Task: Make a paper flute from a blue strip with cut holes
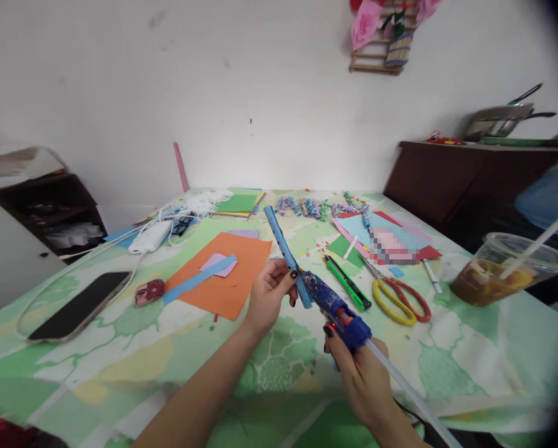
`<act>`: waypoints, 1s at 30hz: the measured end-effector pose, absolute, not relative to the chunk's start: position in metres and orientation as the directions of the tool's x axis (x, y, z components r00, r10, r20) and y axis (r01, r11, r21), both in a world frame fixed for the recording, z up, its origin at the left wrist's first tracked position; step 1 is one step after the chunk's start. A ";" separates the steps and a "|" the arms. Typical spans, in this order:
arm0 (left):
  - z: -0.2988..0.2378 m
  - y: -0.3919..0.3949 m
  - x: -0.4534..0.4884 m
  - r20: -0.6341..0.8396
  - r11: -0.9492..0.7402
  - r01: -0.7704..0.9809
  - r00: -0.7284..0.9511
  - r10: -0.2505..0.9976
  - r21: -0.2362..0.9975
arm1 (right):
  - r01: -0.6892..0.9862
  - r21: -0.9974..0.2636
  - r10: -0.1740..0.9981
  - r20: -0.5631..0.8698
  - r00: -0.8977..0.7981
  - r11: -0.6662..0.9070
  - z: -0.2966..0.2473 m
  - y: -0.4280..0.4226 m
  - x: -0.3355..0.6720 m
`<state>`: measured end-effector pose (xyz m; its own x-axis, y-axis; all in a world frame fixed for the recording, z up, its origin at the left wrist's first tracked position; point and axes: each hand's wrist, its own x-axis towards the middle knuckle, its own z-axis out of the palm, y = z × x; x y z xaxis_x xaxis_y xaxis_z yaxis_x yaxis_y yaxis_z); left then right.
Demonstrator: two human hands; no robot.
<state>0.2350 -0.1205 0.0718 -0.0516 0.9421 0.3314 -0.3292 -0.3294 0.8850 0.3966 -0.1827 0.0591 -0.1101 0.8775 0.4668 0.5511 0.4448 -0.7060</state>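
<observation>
My left hand (272,292) pinches a narrow blue paper strip (281,239), held slanted above the table. In my right hand (360,373) is a blue hot glue gun (330,305), gripped by its handle, with a clear glue stick (414,392) sticking out of its back. The gun's nozzle meets or nearly meets the strip beside my left fingertips; whether they touch I cannot tell. Left of my left hand, an orange paper sheet (225,264) lies with a purple paper piece (218,264) and another blue strip (197,280) on top.
A green box cutter (347,283) and scissors (400,298) with yellow and red handles lie to the right. Beyond them stands a plastic cup (494,274) with a drink and straw. A phone (80,305), white power bank (151,236) and cables are at left. Curled paper pieces (311,207) line the back.
</observation>
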 end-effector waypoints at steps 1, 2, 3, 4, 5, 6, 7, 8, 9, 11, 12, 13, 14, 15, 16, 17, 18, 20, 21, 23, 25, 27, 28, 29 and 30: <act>0.072 -0.120 0.235 0.331 -0.330 -0.334 -0.055 0.942 0.883 | 0.548 -0.706 0.876 0.468 -0.115 0.449 0.059 -0.184 0.397; 0.072 -0.120 0.235 0.332 -0.331 -0.339 -0.057 0.942 0.881 | 0.544 -0.706 0.874 0.471 -0.117 0.454 0.058 -0.184 0.397; 0.071 -0.120 0.235 0.332 -0.331 -0.344 -0.058 0.941 0.879 | 0.539 -0.706 0.872 0.474 -0.121 0.458 0.058 -0.185 0.398; 0.071 -0.120 0.234 0.334 -0.333 -0.349 -0.059 0.941 0.876 | 0.535 -0.708 0.872 0.475 -0.122 0.461 0.057 -0.186 0.398; 0.071 -0.120 0.234 0.335 -0.334 -0.353 -0.059 0.940 0.874 | 0.532 -0.713 0.873 0.472 -0.119 0.457 0.057 -0.186 0.397; 0.071 -0.120 0.234 0.337 -0.335 -0.358 -0.058 0.940 0.872 | 0.529 -0.718 0.876 0.468 -0.114 0.452 0.057 -0.187 0.397; 0.070 -0.120 0.233 0.339 -0.335 -0.361 -0.055 0.939 0.870 | 0.527 -0.723 0.879 0.463 -0.109 0.447 0.057 -0.187 0.397; 0.070 -0.120 0.233 0.341 -0.336 -0.365 -0.053 0.939 0.868 | 0.523 -0.730 0.883 0.459 -0.101 0.440 0.057 -0.187 0.396; 0.070 -0.120 0.233 0.343 -0.337 -0.367 -0.052 0.938 0.867 | 0.521 -0.738 0.887 0.453 -0.091 0.430 0.057 -0.188 0.396; 0.070 -0.120 0.233 0.345 -0.339 -0.371 -0.052 0.937 0.864 | 0.512 -0.754 0.896 0.436 -0.079 0.412 0.058 -0.189 0.394; 0.070 -0.120 0.233 0.346 -0.341 -0.373 -0.054 0.937 0.863 | 0.509 -0.762 0.902 0.425 -0.072 0.400 0.058 -0.190 0.394; 0.071 -0.120 0.233 0.347 -0.342 -0.374 -0.057 0.936 0.862 | 0.509 -0.770 0.908 0.414 -0.061 0.385 0.059 -0.191 0.394; 0.071 -0.120 0.233 0.348 -0.344 -0.375 -0.059 0.936 0.861 | 0.511 -0.776 0.914 0.402 -0.052 0.370 0.059 -0.191 0.394; 0.071 -0.120 0.233 0.348 -0.345 -0.375 -0.061 0.935 0.860 | 0.514 -0.779 0.918 0.393 -0.045 0.359 0.060 -0.192 0.394; 0.071 -0.120 0.233 0.349 -0.346 -0.376 -0.063 0.935 0.860 | 0.517 -0.778 0.920 0.390 -0.045 0.355 0.060 -0.193 0.394; 0.071 -0.120 0.233 0.349 -0.348 -0.376 -0.066 0.935 0.859 | 0.522 -0.773 0.918 0.393 -0.053 0.362 0.060 -0.193 0.395; 0.071 -0.120 0.233 0.349 -0.349 -0.377 -0.069 0.934 0.858 | 0.524 -0.763 0.913 0.402 -0.073 0.378 0.059 -0.193 0.396; 0.071 -0.120 0.232 0.350 -0.352 -0.377 -0.076 0.934 0.857 | 0.530 -0.739 0.898 0.427 -0.109 0.416 0.059 -0.193 0.398; 0.070 -0.120 0.232 0.350 -0.353 -0.377 -0.078 0.933 0.856 | 0.534 -0.728 0.890 0.440 -0.117 0.430 0.059 -0.193 0.398; 0.070 -0.120 0.231 0.352 -0.355 -0.379 -0.080 0.933 0.855 | 0.543 -0.711 0.879 0.462 -0.119 0.447 0.058 -0.192 0.399; 0.070 -0.119 0.231 0.353 -0.355 -0.382 -0.079 0.932 0.853 | 0.544 -0.695 0.864 0.489 -0.121 0.470 0.057 -0.193 0.400; 0.070 -0.119 0.232 0.353 -0.355 -0.385 -0.077 0.932 0.852 | 0.542 -0.693 0.857 0.503 -0.111 0.476 0.057 -0.194 0.400; 0.070 -0.119 0.232 0.353 -0.354 -0.386 -0.077 0.932 0.852 | 0.537 -0.694 0.856 0.505 -0.110 0.479 0.058 -0.194 0.399; 0.070 -0.119 0.232 0.354 -0.354 -0.389 -0.076 0.932 0.851 | 0.531 -0.700 0.857 0.504 -0.109 0.478 0.058 -0.195 0.399; 0.070 -0.119 0.232 0.354 -0.355 -0.391 -0.075 0.932 0.849 | 0.524 -0.708 0.862 0.497 -0.105 0.472 0.058 -0.195 0.399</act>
<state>0.2322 -0.1191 0.0696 -0.0755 0.9320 0.3544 -0.3911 -0.3546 0.8493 0.3987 -0.1954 0.0583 -0.1047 0.8615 0.4968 0.5245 0.4723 -0.7084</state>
